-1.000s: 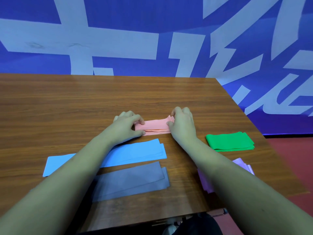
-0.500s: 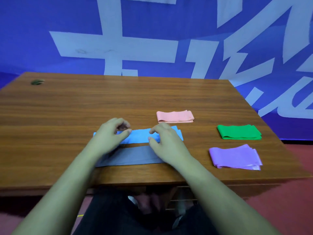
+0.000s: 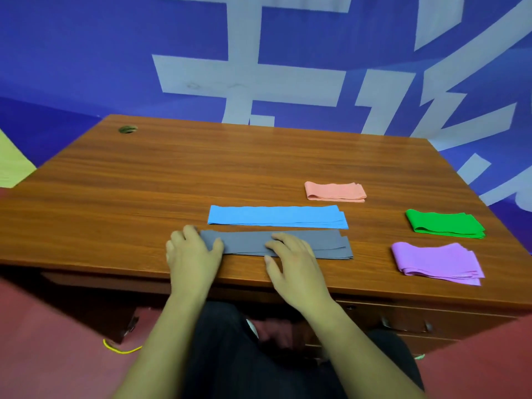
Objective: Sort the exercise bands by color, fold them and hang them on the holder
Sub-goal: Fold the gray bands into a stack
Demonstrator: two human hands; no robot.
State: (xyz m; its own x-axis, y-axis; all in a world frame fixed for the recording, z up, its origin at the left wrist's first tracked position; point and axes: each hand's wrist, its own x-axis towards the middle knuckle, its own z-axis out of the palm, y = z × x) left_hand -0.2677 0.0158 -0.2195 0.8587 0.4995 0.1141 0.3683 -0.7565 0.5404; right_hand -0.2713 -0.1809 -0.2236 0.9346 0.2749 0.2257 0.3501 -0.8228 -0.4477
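Five bands lie on the wooden table [image 3: 144, 182]. A long grey band [image 3: 322, 244] stretches along the near edge. My left hand [image 3: 191, 254] holds its left end, thumb over the cloth. My right hand [image 3: 290, 260] rests with its fingers on the band's middle. Just behind it lies a long light-blue band [image 3: 276, 216], flat and untouched. Farther right are three folded bands: pink [image 3: 335, 192], green [image 3: 444, 224] and purple [image 3: 437, 262]. No holder is in view.
A cable hole [image 3: 127, 129] marks the table's far left corner. A blue wall with white shapes [image 3: 259, 76] stands close behind the table. Drawers [image 3: 403, 323] sit under the right side, and my legs [image 3: 230, 355] are beneath the near edge.
My hands left the folded pink band, passed over the light-blue band, and now lie on the grey band. The view has pulled back and shifted left.
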